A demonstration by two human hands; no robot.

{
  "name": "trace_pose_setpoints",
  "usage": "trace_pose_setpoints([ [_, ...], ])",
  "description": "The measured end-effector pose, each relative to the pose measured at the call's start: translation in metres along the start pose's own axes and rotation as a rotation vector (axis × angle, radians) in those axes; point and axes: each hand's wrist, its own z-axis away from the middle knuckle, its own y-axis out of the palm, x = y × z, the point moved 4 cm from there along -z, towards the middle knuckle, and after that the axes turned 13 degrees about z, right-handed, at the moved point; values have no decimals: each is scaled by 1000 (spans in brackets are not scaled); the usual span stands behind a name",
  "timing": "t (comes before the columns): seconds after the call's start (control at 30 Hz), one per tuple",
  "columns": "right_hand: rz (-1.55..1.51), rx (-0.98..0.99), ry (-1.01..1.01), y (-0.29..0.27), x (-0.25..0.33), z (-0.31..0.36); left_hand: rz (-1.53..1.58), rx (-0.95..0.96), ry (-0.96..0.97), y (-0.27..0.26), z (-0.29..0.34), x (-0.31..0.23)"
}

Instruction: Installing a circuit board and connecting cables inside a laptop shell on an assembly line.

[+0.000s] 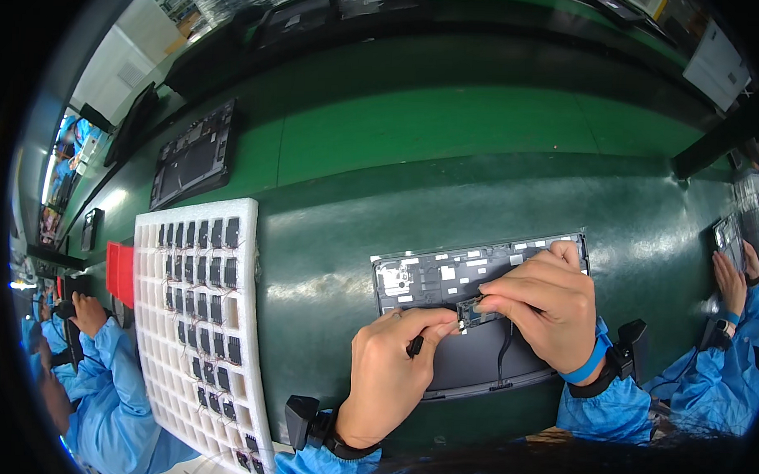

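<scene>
A small circuit board (pixel 474 314) is held up over an open laptop casing (pixel 475 367), pinched from both sides. My left hand (pixel 396 367) grips its left end between thumb and fingertips. A small black piece (pixel 415 346) shows by the left palm; what it belongs to is hidden. My right hand (pixel 553 301) pinches the board's right end with thumb and forefinger. Below the right hand a thin black cable (pixel 504 354) hangs down to the casing's near edge. White pads and cut-outs line the casing's far part, and my hands cover its middle.
A white foam tray (pixel 251 316) holding several black wired parts stands on the left, beside a red bin (pixel 120 271). Another laptop casing (pixel 194 155) lies at the far left of the green bench (pixel 330 227). Co-workers in blue sleeves work at left (pixel 124 378) and right (pixel 717 374).
</scene>
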Motion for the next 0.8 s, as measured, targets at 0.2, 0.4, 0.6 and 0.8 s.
trace_pose_setpoints([
  [0.2, 143, -43, -71, -7, 8, -4, 42, 12, -31, -3, -8, -14],
  [0.4, 2, -92, 101, -20, 14, -7, 70, -113, 205, 4, -6, 1],
  [0.6, -58, 198, 319, -15, -22, 18, 36, -182, 325, 5, -8, -2],
  [0.8, -18, 127, 203, -13, -23, 9, -281, -281, 389, -8, -12, -3],
])
